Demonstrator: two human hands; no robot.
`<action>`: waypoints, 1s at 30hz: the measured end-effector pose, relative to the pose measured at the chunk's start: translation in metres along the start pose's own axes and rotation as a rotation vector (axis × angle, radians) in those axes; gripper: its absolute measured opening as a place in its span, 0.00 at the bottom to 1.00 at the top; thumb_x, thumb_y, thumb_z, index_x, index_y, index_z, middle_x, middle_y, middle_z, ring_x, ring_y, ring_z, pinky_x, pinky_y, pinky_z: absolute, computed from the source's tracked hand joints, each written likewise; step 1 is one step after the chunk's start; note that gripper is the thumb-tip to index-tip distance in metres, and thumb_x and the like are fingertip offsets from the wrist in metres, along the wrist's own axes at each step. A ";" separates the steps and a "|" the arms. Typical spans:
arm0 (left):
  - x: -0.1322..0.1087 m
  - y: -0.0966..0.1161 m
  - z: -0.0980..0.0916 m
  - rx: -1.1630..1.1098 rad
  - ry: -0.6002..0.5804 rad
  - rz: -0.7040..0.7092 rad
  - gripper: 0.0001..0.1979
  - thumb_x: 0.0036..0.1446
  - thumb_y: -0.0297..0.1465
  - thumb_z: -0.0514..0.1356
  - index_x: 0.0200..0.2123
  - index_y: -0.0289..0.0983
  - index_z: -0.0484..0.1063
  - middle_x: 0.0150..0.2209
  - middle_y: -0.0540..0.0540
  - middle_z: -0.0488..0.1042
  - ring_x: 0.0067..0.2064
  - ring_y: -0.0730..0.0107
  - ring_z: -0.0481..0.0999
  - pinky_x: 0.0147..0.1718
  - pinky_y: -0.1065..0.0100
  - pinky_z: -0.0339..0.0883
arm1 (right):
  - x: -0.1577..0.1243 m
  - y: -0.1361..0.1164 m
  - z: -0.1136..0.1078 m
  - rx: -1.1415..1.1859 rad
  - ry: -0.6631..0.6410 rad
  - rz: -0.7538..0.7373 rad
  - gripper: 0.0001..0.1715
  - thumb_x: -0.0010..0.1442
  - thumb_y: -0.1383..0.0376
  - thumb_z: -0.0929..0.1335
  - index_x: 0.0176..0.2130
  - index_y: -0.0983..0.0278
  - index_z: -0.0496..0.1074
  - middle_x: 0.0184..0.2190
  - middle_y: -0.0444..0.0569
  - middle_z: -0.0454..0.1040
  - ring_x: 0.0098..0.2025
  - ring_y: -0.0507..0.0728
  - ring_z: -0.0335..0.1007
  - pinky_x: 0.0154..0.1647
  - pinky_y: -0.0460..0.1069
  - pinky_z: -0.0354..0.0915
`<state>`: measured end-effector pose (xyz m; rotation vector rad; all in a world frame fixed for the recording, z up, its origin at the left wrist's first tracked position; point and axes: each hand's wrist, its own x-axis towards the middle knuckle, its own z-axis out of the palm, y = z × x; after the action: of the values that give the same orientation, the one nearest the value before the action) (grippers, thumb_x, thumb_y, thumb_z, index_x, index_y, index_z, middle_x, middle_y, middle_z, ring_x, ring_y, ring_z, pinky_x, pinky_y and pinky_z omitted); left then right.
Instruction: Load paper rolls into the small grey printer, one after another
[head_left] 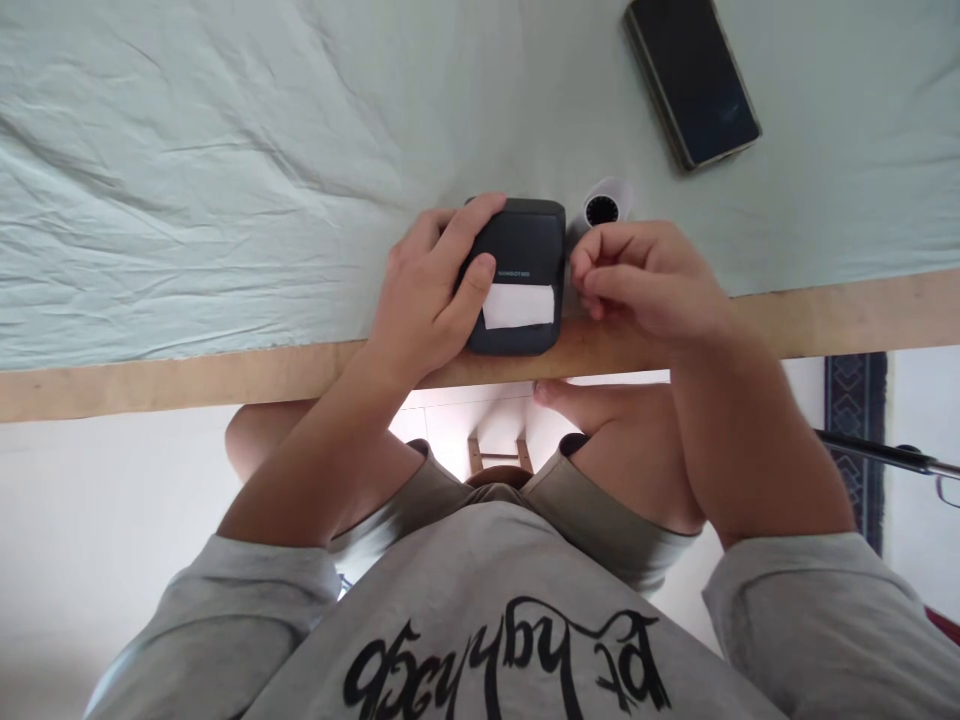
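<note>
Your left grip (435, 285) clasps the black device (529, 235); your curled right grip (649, 285), contents unclear, could brush and displace the white cylinder (606, 203) just beyond.

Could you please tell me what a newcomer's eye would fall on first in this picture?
Probably the black box at the cloth's near edge, with a white slip on its face, the left hand gripping its left side and the right hand curled by its right. Next might come the white cylinder with a dark round end, just beyond the right hand, and the dark phone at the picture's upper right.
</note>
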<state>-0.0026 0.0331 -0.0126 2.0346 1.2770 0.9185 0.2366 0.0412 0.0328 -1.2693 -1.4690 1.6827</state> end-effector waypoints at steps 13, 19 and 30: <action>0.001 -0.001 0.001 -0.031 0.008 0.004 0.26 0.69 0.55 0.48 0.63 0.53 0.67 0.56 0.46 0.74 0.58 0.48 0.71 0.61 0.46 0.64 | 0.002 0.001 -0.002 -0.151 -0.052 -0.015 0.12 0.51 0.73 0.74 0.26 0.62 0.67 0.22 0.39 0.66 0.24 0.47 0.61 0.24 0.45 0.57; 0.002 -0.004 0.002 -0.072 0.004 0.014 0.26 0.70 0.55 0.50 0.64 0.52 0.67 0.56 0.48 0.75 0.59 0.49 0.70 0.61 0.46 0.62 | 0.000 0.001 0.000 -0.223 -0.026 -0.010 0.17 0.54 0.70 0.75 0.25 0.61 0.64 0.20 0.38 0.63 0.23 0.47 0.57 0.23 0.46 0.53; 0.002 -0.002 0.001 -0.003 -0.035 0.045 0.29 0.71 0.55 0.46 0.66 0.50 0.63 0.59 0.46 0.73 0.60 0.49 0.69 0.62 0.45 0.59 | 0.000 0.002 -0.005 -0.114 -0.048 -0.010 0.14 0.53 0.63 0.79 0.24 0.62 0.73 0.19 0.41 0.70 0.23 0.47 0.63 0.23 0.45 0.58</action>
<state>-0.0024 0.0356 -0.0137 2.0755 1.2150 0.9011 0.2418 0.0430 0.0312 -1.2862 -1.6170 1.6539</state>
